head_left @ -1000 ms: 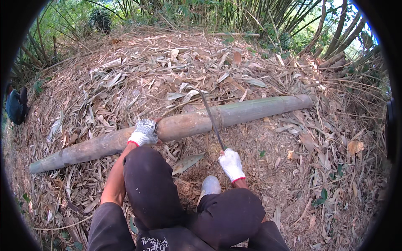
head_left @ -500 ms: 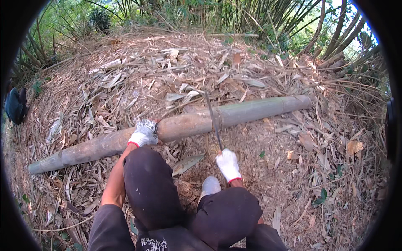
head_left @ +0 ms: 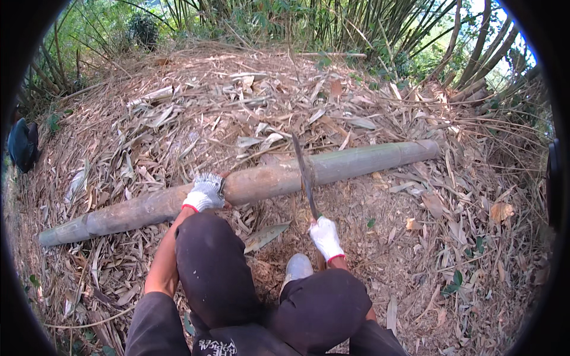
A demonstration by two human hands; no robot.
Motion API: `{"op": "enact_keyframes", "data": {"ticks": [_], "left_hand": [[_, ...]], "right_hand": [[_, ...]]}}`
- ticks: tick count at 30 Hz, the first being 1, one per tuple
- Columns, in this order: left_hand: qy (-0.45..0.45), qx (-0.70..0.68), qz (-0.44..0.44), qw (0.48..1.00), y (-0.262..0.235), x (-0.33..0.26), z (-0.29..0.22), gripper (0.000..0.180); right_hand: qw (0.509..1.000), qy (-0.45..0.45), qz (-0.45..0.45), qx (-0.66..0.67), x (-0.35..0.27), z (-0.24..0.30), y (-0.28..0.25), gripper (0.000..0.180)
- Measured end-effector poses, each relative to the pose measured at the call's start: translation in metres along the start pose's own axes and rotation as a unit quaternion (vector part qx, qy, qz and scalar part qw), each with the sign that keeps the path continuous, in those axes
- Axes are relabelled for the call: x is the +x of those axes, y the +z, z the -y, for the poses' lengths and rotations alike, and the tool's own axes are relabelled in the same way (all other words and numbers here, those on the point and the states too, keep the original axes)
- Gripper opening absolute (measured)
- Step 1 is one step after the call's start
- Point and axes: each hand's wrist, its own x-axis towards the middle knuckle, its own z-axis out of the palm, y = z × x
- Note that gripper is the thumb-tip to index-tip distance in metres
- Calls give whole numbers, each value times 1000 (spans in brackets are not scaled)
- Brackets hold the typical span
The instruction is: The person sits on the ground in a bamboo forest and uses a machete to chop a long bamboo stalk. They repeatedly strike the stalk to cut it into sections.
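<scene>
A thick bamboo pole (head_left: 261, 182) lies slantwise across the ground in front of me, brownish on the left and greyer green toward its right end. My left hand (head_left: 206, 191), in a white knitted glove, is closed over the pole left of its middle. In my right hand (head_left: 325, 237), also gloved in white, is the handle end of a hand saw (head_left: 305, 176). Its slim, dark, slightly curved blade crosses the pole near a joint, with the tip beyond the far side. The blade's teeth are too small to make out.
Dry bamboo leaves and husks (head_left: 196, 130) cover the sloping ground. My knees (head_left: 217, 267) are bent between my arms, and one shoe (head_left: 298, 267) shows near the pole. Bamboo stems (head_left: 356, 29) stand at the back. A dark object (head_left: 22, 145) is at the far left edge.
My right hand and the saw have shifted slightly toward me, and the blade shows a little more of its flat side. My left hand stays on the bamboo pole.
</scene>
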Motion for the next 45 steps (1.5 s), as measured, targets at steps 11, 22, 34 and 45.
{"op": "enact_keyframes", "data": {"ticks": [11, 22, 34, 45], "left_hand": [[-92, 8, 16, 996, -6, -27, 4, 118], [-48, 20, -3, 999, 1, -21, 11, 116], [-65, 9, -14, 998, -9, -4, 10, 114], [-62, 20, 14, 998, -1, -16, 8, 118]], "right_hand": [[843, -45, -175, 506, 10, 105, -80, 31], [987, -2, -104, 121, 0, 81, -71, 44], [998, 46, 42, 13, -1, 5, 6, 41], [810, -103, -233, 528, 6, 109, -88, 28]]}}
